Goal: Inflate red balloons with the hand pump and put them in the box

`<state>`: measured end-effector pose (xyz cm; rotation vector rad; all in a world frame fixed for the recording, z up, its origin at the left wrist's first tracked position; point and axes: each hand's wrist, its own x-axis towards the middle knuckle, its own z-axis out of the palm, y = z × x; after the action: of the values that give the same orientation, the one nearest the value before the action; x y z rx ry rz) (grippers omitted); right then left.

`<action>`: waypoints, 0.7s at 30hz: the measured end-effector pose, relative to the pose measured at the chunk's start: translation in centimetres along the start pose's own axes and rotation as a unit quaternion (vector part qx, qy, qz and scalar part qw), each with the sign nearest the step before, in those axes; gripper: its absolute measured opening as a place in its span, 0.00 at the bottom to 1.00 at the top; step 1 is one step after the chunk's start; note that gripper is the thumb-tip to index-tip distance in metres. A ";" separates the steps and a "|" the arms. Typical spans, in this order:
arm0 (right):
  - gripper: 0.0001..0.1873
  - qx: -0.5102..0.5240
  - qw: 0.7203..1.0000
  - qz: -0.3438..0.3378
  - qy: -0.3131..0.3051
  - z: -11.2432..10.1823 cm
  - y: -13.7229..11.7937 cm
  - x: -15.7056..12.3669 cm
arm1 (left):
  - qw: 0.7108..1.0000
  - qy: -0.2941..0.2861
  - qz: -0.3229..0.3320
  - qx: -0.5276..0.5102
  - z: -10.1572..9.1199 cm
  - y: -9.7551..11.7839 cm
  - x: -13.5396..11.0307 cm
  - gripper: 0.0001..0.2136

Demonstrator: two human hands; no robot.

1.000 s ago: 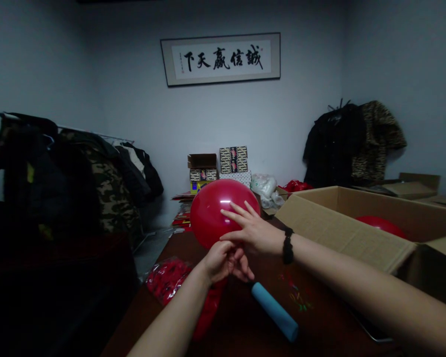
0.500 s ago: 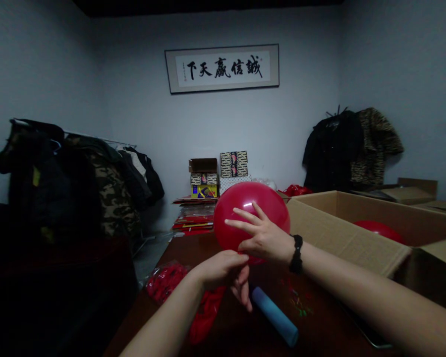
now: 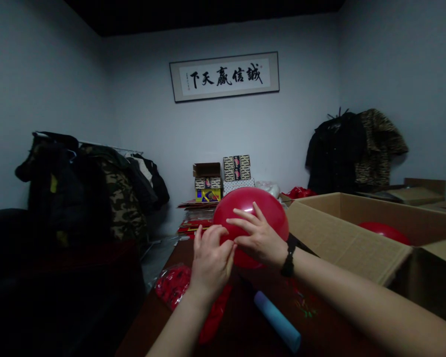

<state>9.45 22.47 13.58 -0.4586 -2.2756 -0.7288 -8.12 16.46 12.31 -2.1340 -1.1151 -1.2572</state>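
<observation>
An inflated red balloon (image 3: 273,210) is held up over the table in front of me. Thumb and fingers of my left hand (image 3: 212,255) are pinched together at the balloon's near lower side, where the neck seems to be; the neck itself is hidden. My right hand (image 3: 259,237), with a black band on the wrist, grips there too with its thumb side, its other fingers spread across the balloon. Below them on the table lies a blue-purple balloon pump (image 3: 277,320). A plastic bag of red balloons (image 3: 173,287) sits left of it, partly behind my left forearm.
An open cardboard box (image 3: 349,238) stands at right with another red balloon (image 3: 384,231) inside. Small coloured bits (image 3: 305,308) lie on the brown table (image 3: 241,342). Stacked boxes (image 3: 208,186) and red packets stand at the back; a clothes rack (image 3: 122,193) is at left.
My left hand has turned upward, from palm-down with fingers hanging below the balloon to fingers raised beside it. My right hand stays on the balloon. The view has tilted slightly.
</observation>
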 end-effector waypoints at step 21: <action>0.09 0.129 0.984 0.085 0.091 0.4 -3.2 -1.6 | 0.983 0.081 0.084 0.138 -2.6 2.3 -1.6 0.05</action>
<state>8.72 20.09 11.02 -0.4375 -2.0923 -0.3682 -8.04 12.68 12.33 -1.8427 -0.9562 -1.1069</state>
